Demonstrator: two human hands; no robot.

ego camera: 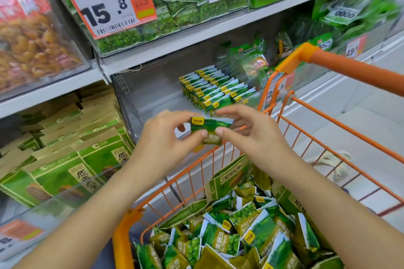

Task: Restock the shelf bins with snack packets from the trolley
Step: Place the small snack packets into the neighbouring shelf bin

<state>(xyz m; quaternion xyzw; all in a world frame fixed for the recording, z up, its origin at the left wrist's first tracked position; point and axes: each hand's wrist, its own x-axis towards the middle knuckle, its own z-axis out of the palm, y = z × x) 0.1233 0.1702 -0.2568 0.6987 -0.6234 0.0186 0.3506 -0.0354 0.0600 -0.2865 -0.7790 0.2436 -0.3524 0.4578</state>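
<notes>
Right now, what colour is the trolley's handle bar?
Orange, like the wire frame; the trolley's handle bar shows best in the head view, upper right.

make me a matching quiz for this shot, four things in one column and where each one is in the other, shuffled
Things:
1. held packet
2. loose packets
3. packet rows
4. price tag 15.8

Places:
A. in the trolley
B. on the front of the upper bin
C. between the left hand and right hand
D. lined up in the middle shelf bin

Pairs: 1-C, 2-A, 3-D, 4-B
</notes>
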